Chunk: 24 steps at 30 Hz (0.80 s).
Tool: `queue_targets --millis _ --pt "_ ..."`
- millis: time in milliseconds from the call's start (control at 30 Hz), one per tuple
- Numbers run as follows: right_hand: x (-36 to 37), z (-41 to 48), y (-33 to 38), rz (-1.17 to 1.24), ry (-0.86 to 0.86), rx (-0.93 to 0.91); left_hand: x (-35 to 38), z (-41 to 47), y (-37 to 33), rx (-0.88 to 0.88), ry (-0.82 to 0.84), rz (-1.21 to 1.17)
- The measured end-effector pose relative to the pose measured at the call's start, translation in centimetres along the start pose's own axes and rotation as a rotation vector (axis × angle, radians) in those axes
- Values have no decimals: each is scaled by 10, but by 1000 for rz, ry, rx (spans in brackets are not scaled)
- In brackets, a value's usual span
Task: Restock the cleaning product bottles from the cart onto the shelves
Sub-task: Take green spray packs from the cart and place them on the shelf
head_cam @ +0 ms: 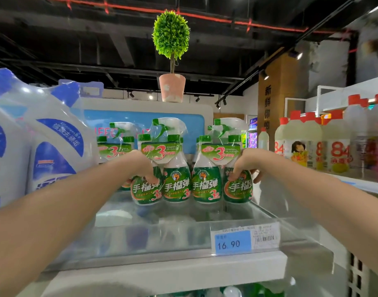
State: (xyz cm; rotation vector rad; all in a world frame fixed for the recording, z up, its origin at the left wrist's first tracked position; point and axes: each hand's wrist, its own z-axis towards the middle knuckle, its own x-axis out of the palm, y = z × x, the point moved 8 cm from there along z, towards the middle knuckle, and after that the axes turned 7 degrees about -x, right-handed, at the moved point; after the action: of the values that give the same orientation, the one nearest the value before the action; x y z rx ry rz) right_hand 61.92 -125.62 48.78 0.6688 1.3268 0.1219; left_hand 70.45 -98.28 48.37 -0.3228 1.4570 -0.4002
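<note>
Head view: left hand [144, 166] and right hand [246, 163] reach onto a shelf [162, 273].
Shelf: holds green bottle packs; left pack [175, 185] and right pack [206, 185] stand just beside each other in front, with more behind.
Looks: each pack has green and white bottles in clear plastic, a spray top above and a big red 3 on the label.
Left hand: fingers curl round the left pack.
Right hand: fingers grip the right pack's side.
Price tag [233, 243]: 16.90, on the shelf's front edge.
</note>
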Motion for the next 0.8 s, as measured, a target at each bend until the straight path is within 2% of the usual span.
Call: queue_targets --millis 233,367,533,800 --pt "4 28 -2 4 10 6 4 11 -16 71 -16 128" --pt "5 40 -4 17 -15 36 5 13 -24 112 -97 214" --pt "3 50 -6 48 -18 45 8 26 -25 119 -70 211" --pt "4 53 -7 82 -64 7 12 35 -23 128 -119 182"
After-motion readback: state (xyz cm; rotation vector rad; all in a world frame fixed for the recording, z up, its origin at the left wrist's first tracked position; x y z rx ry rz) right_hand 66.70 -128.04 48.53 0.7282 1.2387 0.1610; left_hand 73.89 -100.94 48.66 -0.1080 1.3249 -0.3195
